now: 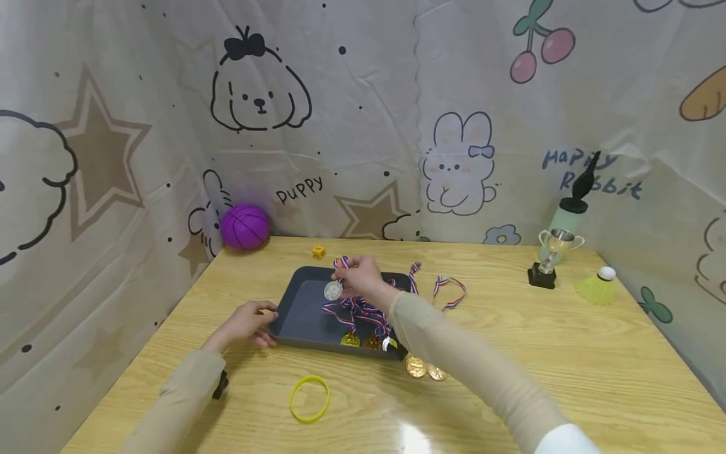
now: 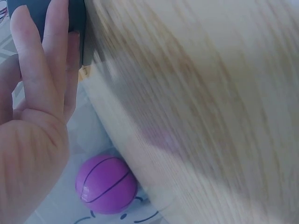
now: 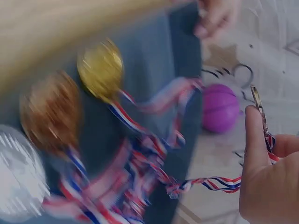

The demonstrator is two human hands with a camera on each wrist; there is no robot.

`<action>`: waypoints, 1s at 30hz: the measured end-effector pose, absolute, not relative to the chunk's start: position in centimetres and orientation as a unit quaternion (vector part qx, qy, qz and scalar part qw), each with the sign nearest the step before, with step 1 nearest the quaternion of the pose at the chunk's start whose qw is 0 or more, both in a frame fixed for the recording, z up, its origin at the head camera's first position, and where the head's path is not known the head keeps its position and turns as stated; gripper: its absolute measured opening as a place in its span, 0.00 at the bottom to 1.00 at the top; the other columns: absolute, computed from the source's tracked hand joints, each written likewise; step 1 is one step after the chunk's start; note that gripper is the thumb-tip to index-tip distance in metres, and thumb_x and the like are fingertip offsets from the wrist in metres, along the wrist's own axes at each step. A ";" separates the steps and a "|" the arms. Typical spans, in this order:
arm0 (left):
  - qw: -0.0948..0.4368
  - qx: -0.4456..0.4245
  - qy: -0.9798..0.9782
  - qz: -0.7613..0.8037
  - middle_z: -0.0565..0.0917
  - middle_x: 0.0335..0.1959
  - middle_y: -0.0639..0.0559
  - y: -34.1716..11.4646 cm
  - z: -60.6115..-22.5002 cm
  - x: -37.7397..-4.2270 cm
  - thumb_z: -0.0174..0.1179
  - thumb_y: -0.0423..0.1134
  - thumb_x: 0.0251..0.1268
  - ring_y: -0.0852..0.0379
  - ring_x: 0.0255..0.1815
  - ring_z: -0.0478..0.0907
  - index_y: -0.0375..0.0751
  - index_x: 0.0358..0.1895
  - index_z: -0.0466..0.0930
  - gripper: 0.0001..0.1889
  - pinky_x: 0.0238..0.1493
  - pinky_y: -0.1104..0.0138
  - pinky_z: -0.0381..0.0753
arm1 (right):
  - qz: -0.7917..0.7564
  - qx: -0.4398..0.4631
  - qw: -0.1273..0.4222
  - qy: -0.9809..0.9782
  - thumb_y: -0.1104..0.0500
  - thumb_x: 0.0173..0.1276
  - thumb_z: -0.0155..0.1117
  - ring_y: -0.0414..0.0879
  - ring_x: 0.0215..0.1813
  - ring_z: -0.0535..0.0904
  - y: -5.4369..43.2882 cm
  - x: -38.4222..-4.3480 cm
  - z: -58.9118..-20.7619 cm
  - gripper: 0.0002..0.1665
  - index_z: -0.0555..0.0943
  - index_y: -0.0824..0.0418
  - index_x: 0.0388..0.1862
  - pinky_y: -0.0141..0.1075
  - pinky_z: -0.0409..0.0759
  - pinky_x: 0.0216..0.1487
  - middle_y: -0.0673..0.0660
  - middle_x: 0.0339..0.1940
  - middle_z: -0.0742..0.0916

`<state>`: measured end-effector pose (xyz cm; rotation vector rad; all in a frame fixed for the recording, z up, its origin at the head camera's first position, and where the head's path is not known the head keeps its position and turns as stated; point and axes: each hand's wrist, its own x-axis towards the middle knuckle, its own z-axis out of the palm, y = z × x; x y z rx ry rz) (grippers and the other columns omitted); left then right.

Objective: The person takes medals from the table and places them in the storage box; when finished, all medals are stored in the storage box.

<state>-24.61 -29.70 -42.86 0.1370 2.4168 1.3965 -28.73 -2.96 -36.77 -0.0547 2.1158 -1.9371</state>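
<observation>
While one thin yellow ring-shaped band [image 1: 309, 420] is lying nearest on the pale wood-grain table [image 1: 544, 366], two round gold-coloured metal medals [image 1: 416, 367] are lying beyond it, just outside one dark grey rectangular tray [image 1: 300, 318]. Three medals are resting inside, along the near side: one yellow-gold [image 1: 350, 340], one bronze [image 1: 372, 342], one silver [image 1: 389, 344]; their red-white-blue striped ribbons [image 1: 363, 310] are tangling behind, too knotted to count. Left hand [image 1: 246, 325] is touching the tray's left end, fingers extended. Right hand [image 1: 363, 277] is reaching across above the tray, pinching one silver-coloured round medal [image 1: 333, 291] between thumb and fingers. Farther right, one yellow shuttlecock with white tip [image 1: 597, 287] and one two-handled gold-and-silver trophy on a black base [image 1: 546, 265] are standing; at back left, one small orange-yellow die [image 1: 319, 252] and one purple ball with black lines [image 1: 245, 227] are sitting.
</observation>
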 end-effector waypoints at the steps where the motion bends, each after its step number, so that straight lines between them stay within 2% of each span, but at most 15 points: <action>1: 0.171 0.048 0.852 0.492 0.85 0.24 0.38 -29.7 -42.8 -24.6 0.47 0.34 0.74 0.50 0.23 0.85 0.21 0.62 0.63 0.21 0.22 0.64 0.86 | -0.668 -0.020 0.138 0.731 0.66 0.68 0.58 0.40 0.22 0.78 -3.2 -28.4 -37.3 0.05 0.77 0.69 0.40 0.38 0.87 0.27 0.66 0.43 0.87; 5: 0.165 0.051 0.854 0.490 0.85 0.24 0.36 -29.8 -42.7 -24.9 0.47 0.34 0.73 0.49 0.22 0.85 0.21 0.62 0.64 0.21 0.22 0.64 0.86 | -0.674 -0.021 0.149 0.723 0.67 0.69 0.57 0.41 0.23 0.80 -4.1 -27.4 -39.1 0.03 0.77 0.67 0.36 0.37 0.87 0.26 0.66 0.41 0.88; 11: 0.162 0.052 0.855 0.489 0.85 0.25 0.36 -29.9 -42.9 -24.9 0.47 0.34 0.73 0.50 0.22 0.85 0.20 0.61 0.63 0.21 0.22 0.65 0.86 | -0.672 -0.017 0.162 0.722 0.68 0.67 0.58 0.45 0.28 0.84 -5.2 -26.2 -41.3 0.05 0.77 0.70 0.39 0.36 0.86 0.24 0.65 0.39 0.88; 19: 0.170 0.048 0.850 0.496 0.85 0.23 0.37 -29.7 -42.9 -24.3 0.48 0.35 0.73 0.51 0.22 0.85 0.20 0.62 0.63 0.22 0.23 0.65 0.86 | -0.663 -0.005 0.165 0.731 0.69 0.64 0.59 0.42 0.24 0.82 -5.6 -25.4 -43.2 0.04 0.78 0.70 0.38 0.36 0.86 0.23 0.62 0.33 0.89; 26: 0.177 0.081 0.836 0.512 0.85 0.22 0.40 -30.0 -42.8 -24.1 0.51 0.40 0.72 0.53 0.22 0.85 0.18 0.60 0.63 0.25 0.23 0.64 0.86 | -0.647 0.009 0.154 0.747 0.70 0.59 0.62 0.40 0.21 0.78 -5.7 -25.6 -44.1 0.08 0.74 0.67 0.37 0.37 0.86 0.25 0.61 0.31 0.87; 30: 0.172 0.056 0.845 0.503 0.85 0.23 0.40 -29.8 -42.9 -24.3 0.49 0.37 0.72 0.52 0.22 0.85 0.20 0.61 0.63 0.23 0.24 0.64 0.86 | -0.630 -0.001 0.149 0.762 0.70 0.59 0.64 0.40 0.21 0.80 -5.6 -25.8 -44.3 0.08 0.74 0.64 0.33 0.36 0.86 0.25 0.61 0.31 0.87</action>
